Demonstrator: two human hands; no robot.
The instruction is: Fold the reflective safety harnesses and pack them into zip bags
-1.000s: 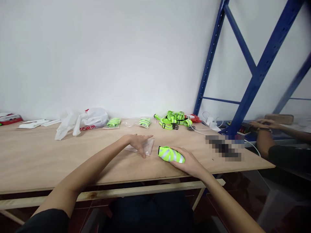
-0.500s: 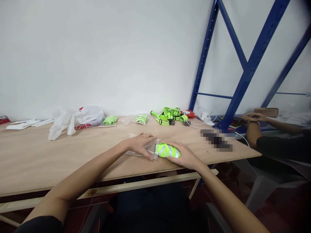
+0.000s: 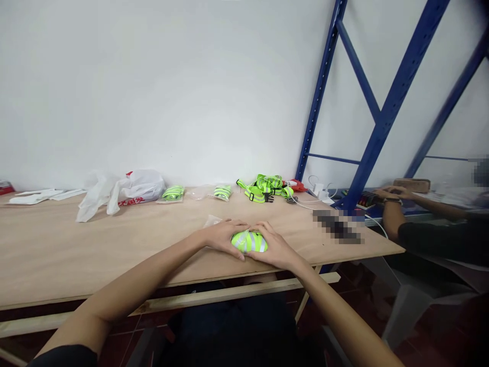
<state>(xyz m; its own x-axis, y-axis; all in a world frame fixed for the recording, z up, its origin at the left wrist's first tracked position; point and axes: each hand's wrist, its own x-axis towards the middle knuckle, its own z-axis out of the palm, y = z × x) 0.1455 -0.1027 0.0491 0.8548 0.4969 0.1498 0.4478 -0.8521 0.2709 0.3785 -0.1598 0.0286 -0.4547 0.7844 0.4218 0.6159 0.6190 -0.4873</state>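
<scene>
On the table near its front edge, my two hands meet around a bundled neon-yellow reflective strap (image 3: 249, 241) with silver stripes. My left hand (image 3: 225, 237) grips the clear plastic bag (image 3: 212, 220), whose mouth covers the bundle's left part; most of the bag is hidden under that hand. My right hand (image 3: 274, 247) is closed around the right end of the bundle, with thumb and fingers on either side of it.
Packed straps (image 3: 173, 193) in clear bags and a loose heap of reflective straps (image 3: 263, 188) lie along the wall. A white carrier bag (image 3: 141, 186) sits at back left. A blue metal rack (image 3: 378, 122) rises on the right, with another person's hands (image 3: 393, 193) beyond it.
My right hand has moved left with the strap bundle, pushing its left part into the bag. My hands are now close together, and the view has shifted slightly.
</scene>
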